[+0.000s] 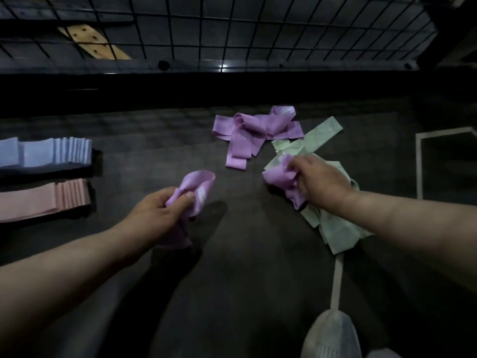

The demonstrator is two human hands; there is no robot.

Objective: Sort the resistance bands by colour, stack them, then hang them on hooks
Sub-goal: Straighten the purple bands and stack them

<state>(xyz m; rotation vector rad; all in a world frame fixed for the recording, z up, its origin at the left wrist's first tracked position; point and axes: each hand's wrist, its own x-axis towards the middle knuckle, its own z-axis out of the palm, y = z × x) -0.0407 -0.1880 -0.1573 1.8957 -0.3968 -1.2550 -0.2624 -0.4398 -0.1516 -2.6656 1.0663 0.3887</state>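
Surface: dark floor [245, 254], seen from above.

Obs. 1: the left grip [157, 210] is closed on a purple band [198, 187]. The thumb lies on top and pinches the fabric against the curled fingers. The band's loop stands out past the thumb, up and to the right of the hand, and another fold hangs below the palm. A shadow falls on the floor just right of it.

Obs. 2: the right grip [321, 183] is knuckles-up, with the fingers curled round a crumpled purple wad [280, 178]. The wad bulges out at the left side of the hand, and a tail droops under the fingers. I cannot tell whether the wad is one band or several.

Obs. 3: green bands [335, 228] lie strewn flat under the right grip and forearm. One strip reaches away to the upper right.

Obs. 4: a loose purple pile [253, 130] sits beyond both hands, tangled and unsorted. Its right edge overlaps the green bands.

Obs. 5: at far left there are two neat fanned stacks. The blue stack [46, 152] is farther away and the pink stack [38, 200] is nearer, with a dark gap between them. Both are well apart from either grip.

Surroundings: a wire grid [232, 29] runs along the far edge. A pale shoe [330, 334] is at bottom right, and a white line [336, 280] runs from it up to the green bands.
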